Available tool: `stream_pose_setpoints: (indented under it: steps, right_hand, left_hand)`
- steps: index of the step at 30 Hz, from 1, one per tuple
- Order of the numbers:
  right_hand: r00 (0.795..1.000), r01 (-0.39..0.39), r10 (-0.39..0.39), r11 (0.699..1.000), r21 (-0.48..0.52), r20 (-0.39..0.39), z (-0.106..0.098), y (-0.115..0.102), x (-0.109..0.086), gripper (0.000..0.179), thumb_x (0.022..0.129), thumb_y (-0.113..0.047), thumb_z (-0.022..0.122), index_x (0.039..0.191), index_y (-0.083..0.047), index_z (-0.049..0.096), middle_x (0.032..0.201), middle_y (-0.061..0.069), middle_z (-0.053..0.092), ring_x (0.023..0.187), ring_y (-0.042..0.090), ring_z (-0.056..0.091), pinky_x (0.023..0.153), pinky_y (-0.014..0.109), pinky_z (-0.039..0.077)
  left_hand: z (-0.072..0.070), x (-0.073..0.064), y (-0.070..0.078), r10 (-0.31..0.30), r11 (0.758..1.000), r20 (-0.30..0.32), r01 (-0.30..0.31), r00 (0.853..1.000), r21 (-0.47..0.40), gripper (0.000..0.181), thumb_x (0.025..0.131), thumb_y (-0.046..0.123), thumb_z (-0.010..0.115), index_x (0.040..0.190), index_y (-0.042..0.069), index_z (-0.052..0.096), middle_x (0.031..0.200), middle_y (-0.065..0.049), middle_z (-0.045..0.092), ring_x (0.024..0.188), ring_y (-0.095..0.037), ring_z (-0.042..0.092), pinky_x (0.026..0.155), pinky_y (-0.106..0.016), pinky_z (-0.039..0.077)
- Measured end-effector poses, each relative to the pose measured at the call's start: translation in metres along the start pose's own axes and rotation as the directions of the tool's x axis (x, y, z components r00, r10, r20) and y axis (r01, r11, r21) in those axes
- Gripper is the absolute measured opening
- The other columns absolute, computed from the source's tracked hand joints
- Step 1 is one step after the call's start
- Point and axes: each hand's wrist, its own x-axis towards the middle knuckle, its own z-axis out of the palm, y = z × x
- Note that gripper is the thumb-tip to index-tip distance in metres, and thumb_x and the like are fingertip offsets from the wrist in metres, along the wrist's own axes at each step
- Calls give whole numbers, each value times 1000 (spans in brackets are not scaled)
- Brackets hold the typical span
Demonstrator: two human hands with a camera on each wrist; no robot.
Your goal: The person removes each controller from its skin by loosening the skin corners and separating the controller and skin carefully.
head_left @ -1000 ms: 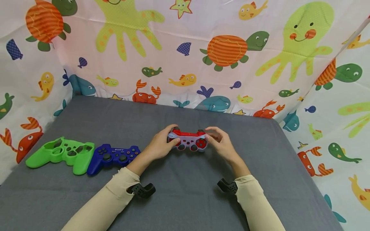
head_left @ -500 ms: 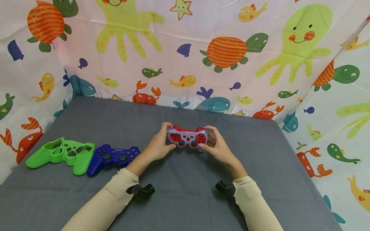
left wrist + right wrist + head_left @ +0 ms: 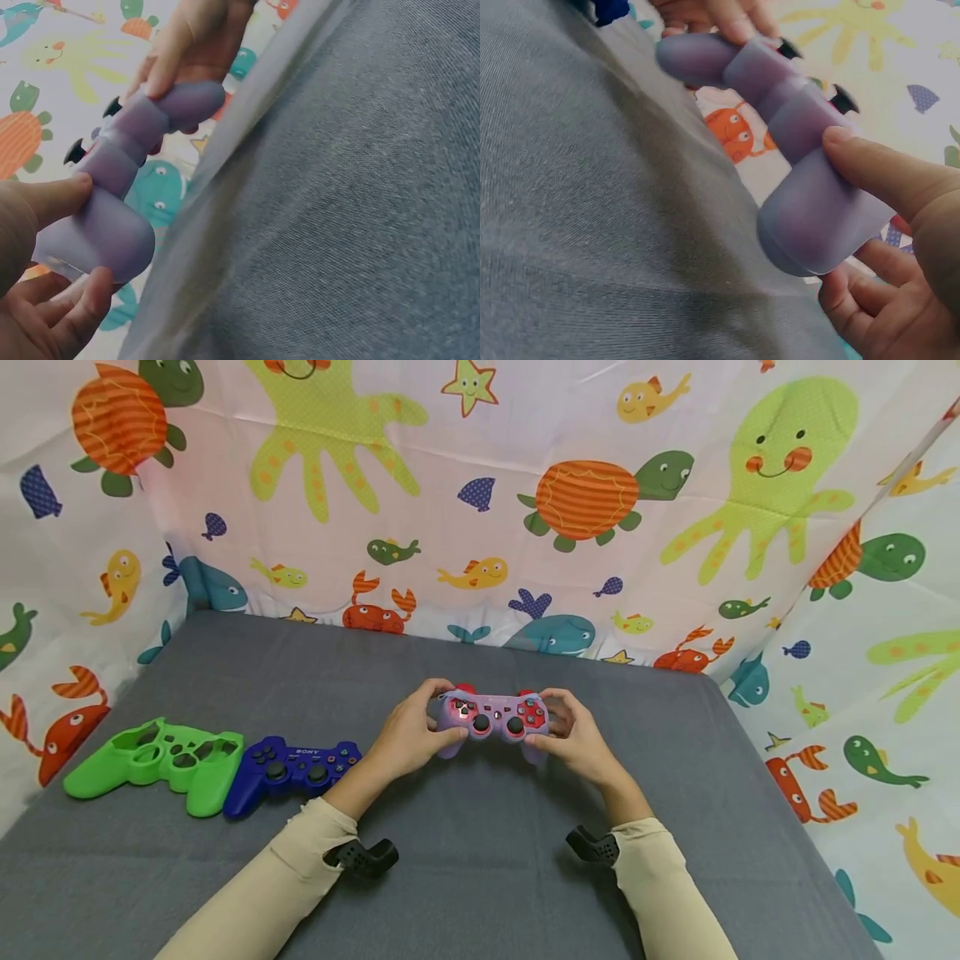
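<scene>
A red game controller in a translucent lilac silicone cover (image 3: 497, 712) is held up in front of me, its two black thumbsticks facing me. My left hand (image 3: 411, 732) grips its left end, thumb on the near face and fingers behind. At the other end my right hand (image 3: 576, 739) grips it the same way. Both wrist views show the lilac cover (image 3: 112, 232) wrapped over the handles, with each thumb pressing beside a thumbstick. Red shoulder buttons (image 3: 527, 693) show at the top edge.
To the left lie a lime green controller cover (image 3: 204, 778) and a blue Sony controller (image 3: 255, 789), side by side and touching. The grey cloth-covered table (image 3: 480, 877) is bordered by a sea-animal curtain (image 3: 442, 435) at the back and sides.
The controller has tilted up toward me and shifted slightly right. The lilac cover now sits higher around the face and thumbsticks. My right thumb has moved down onto the right handle.
</scene>
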Motion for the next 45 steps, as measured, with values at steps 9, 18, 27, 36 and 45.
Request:
stream_pose_setpoints:
  steps: [9,18,27,36,45]
  right_hand:
    - [997,-48,49,999,-10,67,-3,-4,-2,61,87,4,74,138,1,41,140,20,49,89,10,73,76,21,57]
    - [988,-99,111,990,-103,109,5,4,-1,61,81,8,78,128,5,39,136,27,46,79,13,67,68,22,53]
    - [987,-104,112,992,-69,115,5,9,0,56,80,11,77,120,5,39,131,27,48,84,11,67,68,22,54]
    - [992,-57,69,991,-121,103,4,12,0,53,77,8,82,113,2,43,108,15,61,78,12,64,64,24,52]
    - [993,-49,63,988,-147,96,2,17,1,51,78,6,83,110,1,44,99,14,61,74,11,61,62,23,49]
  left_hand:
    - [-1,-3,4,-13,999,-15,13,1000,-32,63,85,22,84,142,16,58,125,-15,69,60,-10,64,54,-28,48]
    - [1,-5,-4,-88,996,46,87,995,21,56,80,21,88,129,14,61,121,-10,69,86,-18,71,67,-30,55]
    - [0,-1,-10,-65,997,78,62,995,35,55,76,17,90,120,15,57,71,-4,55,59,-14,50,53,-29,40]
    - [1,0,-9,-53,999,99,54,994,-1,51,75,11,90,110,13,53,89,-5,54,60,-14,49,53,-29,40]
    - [2,1,-11,-25,999,84,22,996,28,46,76,14,90,105,13,53,95,-5,54,60,-13,48,56,-29,38]
